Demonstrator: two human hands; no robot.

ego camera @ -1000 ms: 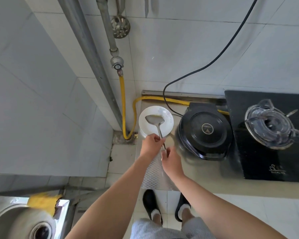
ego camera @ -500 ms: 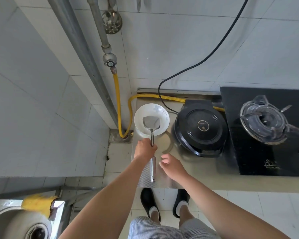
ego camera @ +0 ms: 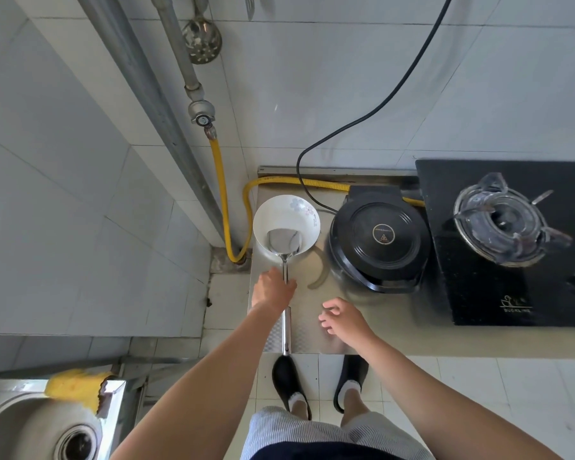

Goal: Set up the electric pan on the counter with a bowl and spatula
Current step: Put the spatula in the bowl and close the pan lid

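Observation:
A white bowl (ego camera: pixel 284 215) with a small flower print sits at the left end of the steel counter (ego camera: pixel 316 327). A metal spatula (ego camera: pixel 283 242) lies with its blade inside the bowl and its long handle running toward the counter's front edge. My left hand (ego camera: pixel 272 290) is closed around the handle just below the bowl. The black electric pan (ego camera: pixel 379 237), lid shut, stands right of the bowl with its black cord running up the wall. My right hand (ego camera: pixel 344 318) hovers over the counter, fingers apart, holding nothing.
A black gas hob (ego camera: pixel 471 293) with a burner (ego camera: pixel 500 220) fills the counter's right side. A yellow gas hose (ego camera: pixel 226 207) runs down the wall corner and behind the pan. A slotted ladle (ego camera: pixel 201 38) hangs above. A steel sink (ego camera: pixel 37 429) is at lower left.
The spatula's blade has settled lower in the bowl with the handle pointing straight at me. My right hand let go of the handle and moved right and back, opening.

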